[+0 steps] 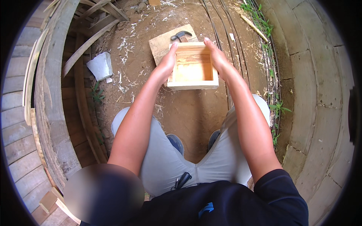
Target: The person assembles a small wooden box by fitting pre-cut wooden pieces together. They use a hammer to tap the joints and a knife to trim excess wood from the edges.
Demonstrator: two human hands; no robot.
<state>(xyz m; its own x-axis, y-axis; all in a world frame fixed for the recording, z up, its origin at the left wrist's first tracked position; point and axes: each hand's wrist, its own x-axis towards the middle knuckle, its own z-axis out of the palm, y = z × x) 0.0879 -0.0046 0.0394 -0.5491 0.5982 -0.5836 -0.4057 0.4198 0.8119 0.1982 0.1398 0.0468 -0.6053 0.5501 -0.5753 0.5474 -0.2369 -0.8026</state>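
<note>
Two hands hold the open wooden box from opposite sides: my left hand is clamped on its left wall, my right hand on its right, thumbs up near the far corners. My grip is firm on both walls, and the box sits in front of me, past my knees, its hollow facing up at me. Just beyond it a claw hammer lies on a flat board, its handle partly hidden by the box. I cannot tell whether box and board touch. Pale shavings litter the dirt ground, and a whitish stone block lies off to the left.
</note>
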